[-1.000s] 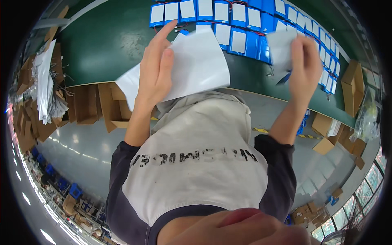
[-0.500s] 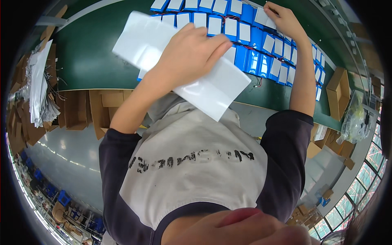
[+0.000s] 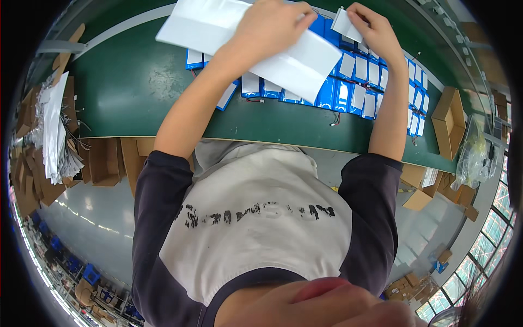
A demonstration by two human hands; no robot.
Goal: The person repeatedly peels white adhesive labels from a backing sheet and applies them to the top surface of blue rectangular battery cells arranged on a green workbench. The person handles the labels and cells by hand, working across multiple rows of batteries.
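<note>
My left hand (image 3: 272, 30) is closed on a long white paper sheet (image 3: 204, 24), which spreads out on both sides of it. The sheet hangs over rows of blue shrink-wrapped battery packs (image 3: 325, 94) and hides several of them. To the right, a small white label-like piece (image 3: 344, 26) is pinched between the fingers of my right hand (image 3: 376, 32), tilted above the packs at the far side. Many packs carry a white rectangle on top, while a few near the middle show bare blue. Thin red and black leads with small white connectors (image 3: 333, 123) stick out from them.
The packs lie on a green table (image 3: 125, 103). An open cardboard box (image 3: 449, 122) stands at its right end, beside a clear plastic bag (image 3: 473, 155). Stacked white sheets (image 3: 56, 131) hang at the left. More cardboard boxes (image 3: 103, 163) sit below the table edge.
My left hand and its sheet have moved farther over the table, uncovering packs along the near side. The white piece in my right hand now tilts up more. The whole view has shifted slightly.
</note>
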